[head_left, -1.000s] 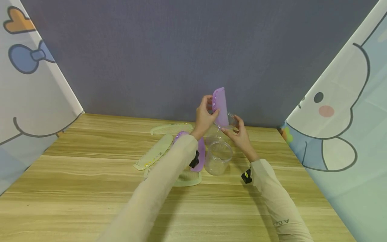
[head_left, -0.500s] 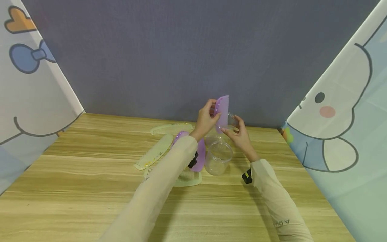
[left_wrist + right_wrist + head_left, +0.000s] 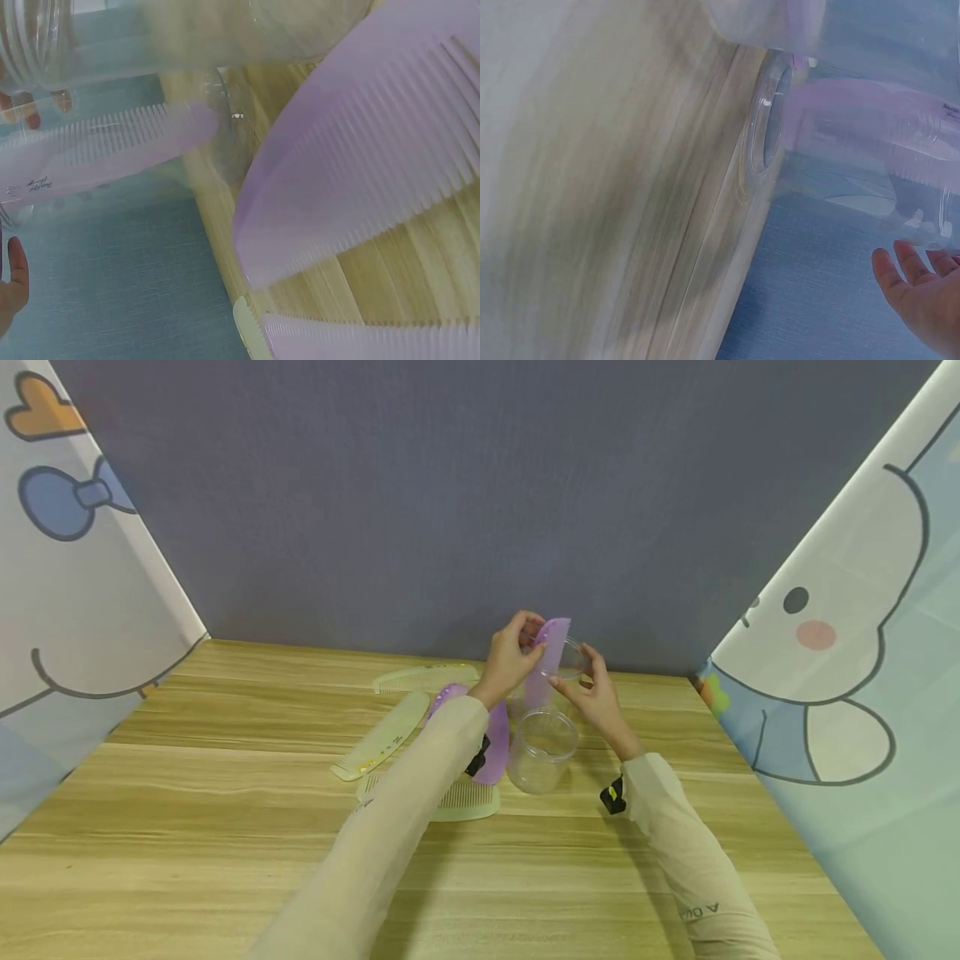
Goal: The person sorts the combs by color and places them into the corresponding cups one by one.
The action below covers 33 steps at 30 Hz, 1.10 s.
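Observation:
My left hand (image 3: 513,658) pinches a purple comb (image 3: 554,643) by its upper part, thumb on the near side. The comb stands upright, its lower part inside a clear plastic jar (image 3: 573,658). My right hand (image 3: 595,697) grips this jar near its rim from the right. Through the clear wall in the left wrist view, the comb (image 3: 112,150) reaches down close to the jar's bottom. A second clear jar (image 3: 542,770) stands just in front of the held one. In the right wrist view, the right hand's fingers (image 3: 911,274) lie against the jar's side.
Left of the jars, purple combs (image 3: 493,756) lie partly under my left sleeve. Pale green combs lie around them: one at the back (image 3: 427,679), one slanted (image 3: 382,739), one nearer (image 3: 465,803). A dark wall (image 3: 360,527) rises behind the wooden table (image 3: 187,827).
The purple comb has moved down into the jar, from standing high above the rim to mostly below it. My left hand has shifted slightly right; my right hand keeps its place.

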{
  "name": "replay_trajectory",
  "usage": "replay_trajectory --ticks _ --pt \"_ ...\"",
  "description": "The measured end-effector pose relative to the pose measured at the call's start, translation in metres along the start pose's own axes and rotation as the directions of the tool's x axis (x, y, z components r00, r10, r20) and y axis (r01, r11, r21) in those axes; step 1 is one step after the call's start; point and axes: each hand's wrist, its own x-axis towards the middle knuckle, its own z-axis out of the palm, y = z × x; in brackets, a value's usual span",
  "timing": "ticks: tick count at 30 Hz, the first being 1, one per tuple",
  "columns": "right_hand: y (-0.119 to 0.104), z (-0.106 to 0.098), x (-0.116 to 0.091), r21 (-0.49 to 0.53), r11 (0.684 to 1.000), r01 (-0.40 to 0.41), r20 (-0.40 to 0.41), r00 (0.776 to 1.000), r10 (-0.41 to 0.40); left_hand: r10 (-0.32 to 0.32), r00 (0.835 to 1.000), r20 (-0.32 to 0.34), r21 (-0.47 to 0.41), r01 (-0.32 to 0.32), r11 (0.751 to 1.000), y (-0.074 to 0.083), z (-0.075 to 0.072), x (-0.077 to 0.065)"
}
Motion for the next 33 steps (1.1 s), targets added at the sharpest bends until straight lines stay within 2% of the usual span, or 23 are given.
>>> replay_trajectory --ticks 9,18,27,33 --pt "0.0001 -0.0003 0.0006 -0.01 1.0 0.002 0.003 1.0 -0.002 -0.013 0.999 0.032 0.03 0.012 0.999 -0.0018 -0.0024 0.0029" --pt "-0.002 -0.0004 0.0003 -0.017 1.0 0.016 -0.005 1.0 -0.016 -0.106 0.993 0.049 0.06 0.102 0.993 0.0001 -0.0044 0.0039" --pt "-0.002 0.0 0.0003 -0.018 1.0 0.012 -0.005 1.0 -0.012 -0.127 0.991 0.04 0.059 0.124 0.991 0.0003 -0.0047 0.0056" --pt "0.0008 -0.0001 0.0014 -0.013 1.0 0.003 0.004 1.0 -0.003 -0.169 0.984 0.058 0.065 0.166 0.984 0.0002 -0.0061 0.0063"
